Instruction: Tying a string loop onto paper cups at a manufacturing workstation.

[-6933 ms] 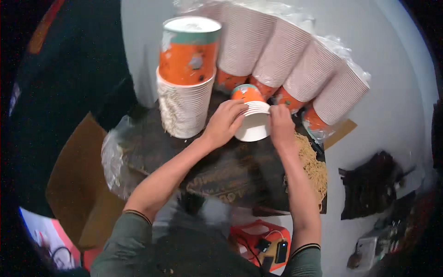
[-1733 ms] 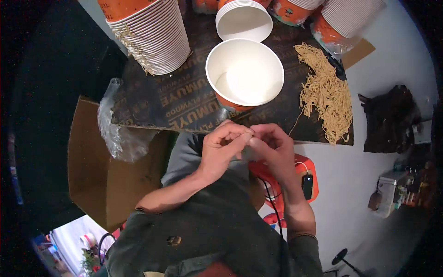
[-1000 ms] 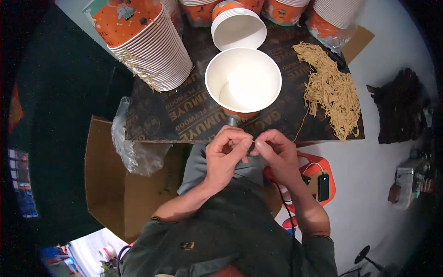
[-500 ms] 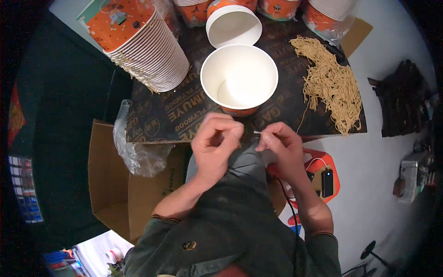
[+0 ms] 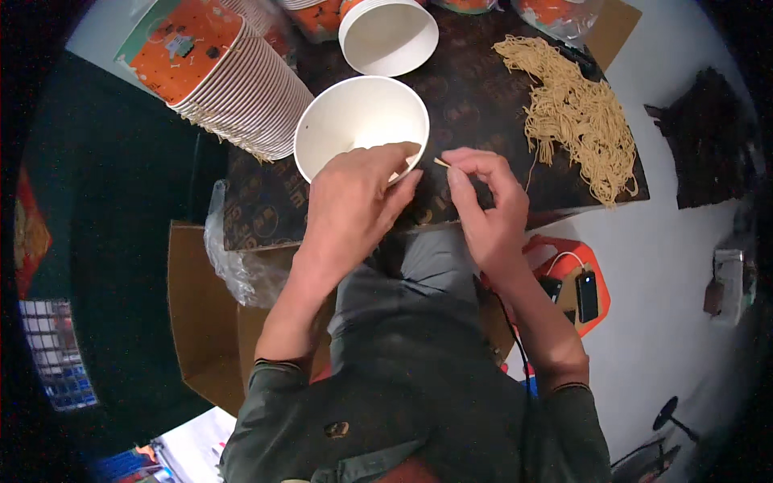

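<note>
White inside, the cup [image 5: 330,121] sits on our bench [image 5: 475,105], and our left hand [image 5: 350,193] arches over its near rim; we cannot tell whether that grip is closed on it. With our right hand [image 5: 495,201], thumb and forefinger together, we pinch a short pale strand [image 5: 441,163] just beside the cup. Tan strings [image 5: 581,121] lie heaped farther right; a cup stack [image 5: 250,92] stands left.

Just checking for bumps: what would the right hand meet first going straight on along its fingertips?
Likely the right side of the nearer white-lined cup, close to where the left hand reaches. Depth is unclear, so the right hand might pass above it.
</note>
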`<state>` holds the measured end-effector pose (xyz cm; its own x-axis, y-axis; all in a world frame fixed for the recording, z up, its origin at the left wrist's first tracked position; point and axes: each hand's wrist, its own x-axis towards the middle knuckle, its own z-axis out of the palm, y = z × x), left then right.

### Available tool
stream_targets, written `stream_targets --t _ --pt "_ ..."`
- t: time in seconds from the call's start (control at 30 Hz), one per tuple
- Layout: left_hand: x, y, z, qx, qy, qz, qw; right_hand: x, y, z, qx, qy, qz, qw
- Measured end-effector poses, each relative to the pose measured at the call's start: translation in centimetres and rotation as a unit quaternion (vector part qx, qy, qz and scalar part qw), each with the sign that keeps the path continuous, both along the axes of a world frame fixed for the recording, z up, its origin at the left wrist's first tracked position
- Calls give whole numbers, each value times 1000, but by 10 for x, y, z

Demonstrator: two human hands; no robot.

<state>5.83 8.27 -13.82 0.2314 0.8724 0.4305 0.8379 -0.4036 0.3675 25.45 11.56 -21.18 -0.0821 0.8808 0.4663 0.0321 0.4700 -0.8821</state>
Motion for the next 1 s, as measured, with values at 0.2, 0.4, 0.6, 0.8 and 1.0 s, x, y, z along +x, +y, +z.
stream_targets --t 0.2,0.4,0.6,0.8,1.0 --pt "5 2 -1 -104 -128 56 985 -15 15 -17 -12 61 -4 998" --pt "2 4 -3 -138 -172 53 974 -16 15 -15 -45 68 0 997" --pt "4 5 -1 -146 -168 63 973 -18 19 -18 -18 68 8 997" --pt "3 4 -2 -155 -178 64 970 -20 21 -18 -17 65 -2 998" --pt "3 5 2 -160 -164 65 971 -24 21 -20 -29 61 0 998"
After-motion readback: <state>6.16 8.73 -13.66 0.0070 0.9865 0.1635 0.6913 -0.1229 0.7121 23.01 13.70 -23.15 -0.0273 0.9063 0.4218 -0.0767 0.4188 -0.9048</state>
